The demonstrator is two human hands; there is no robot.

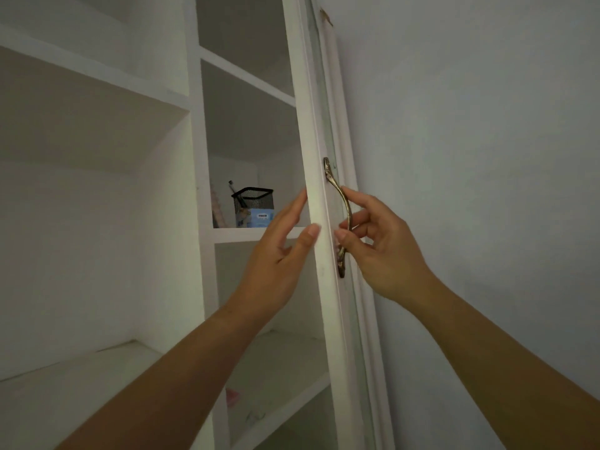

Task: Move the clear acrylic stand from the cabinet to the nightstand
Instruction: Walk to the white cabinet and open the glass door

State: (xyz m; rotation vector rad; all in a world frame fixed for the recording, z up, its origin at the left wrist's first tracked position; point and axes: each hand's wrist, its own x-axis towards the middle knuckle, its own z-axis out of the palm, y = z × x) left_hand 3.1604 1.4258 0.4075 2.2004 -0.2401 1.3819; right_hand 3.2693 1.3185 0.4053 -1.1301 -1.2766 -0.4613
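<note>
**Wall** (470, 157): plain, pale grey-white, filling the right side of the view.

**Cabinet** (97, 190): white, with open compartments in two columns. The wide left column showed only bare shelves.

**Door** (319, 228): the cabinet's white-framed door with a glass pane. It stood open and was seen almost edge-on, between the right column and the wall.

**Left hand** (282, 251): raised on the cabinet side of the door with its fingers straight. The fingertips lay against the inner face of the door frame and the thumb tip rested on its front edge. It held nothing.

**Right hand** (380, 248): raised on the wall side of the door, apart from the left hand with the frame between them. Its fingers were curled round the handle and its thumb tip was on the door edge.

**Handle** (344, 203): a curved, brass-coloured pull fixed upright on the door's outer face.

**Shelf** (233, 233): in the right column, at about hand height, carrying the three things below.

**Mesh cup** (256, 198): black and square-mouthed, standing upright near the shelf's front.

**Box** (259, 219): blue and white, just in front of the cup's base; print unreadable.

**Pen** (232, 187): dark, sticking up from the cup's left corner.

**Pink thing** (232, 396): small, on a lower shelf, too blurred to identify.

**Clear acrylic stand**: I could not tell where it was. A pale thing (216, 206) stood at the left edge of the cup's compartment, too indistinct to name.
</note>
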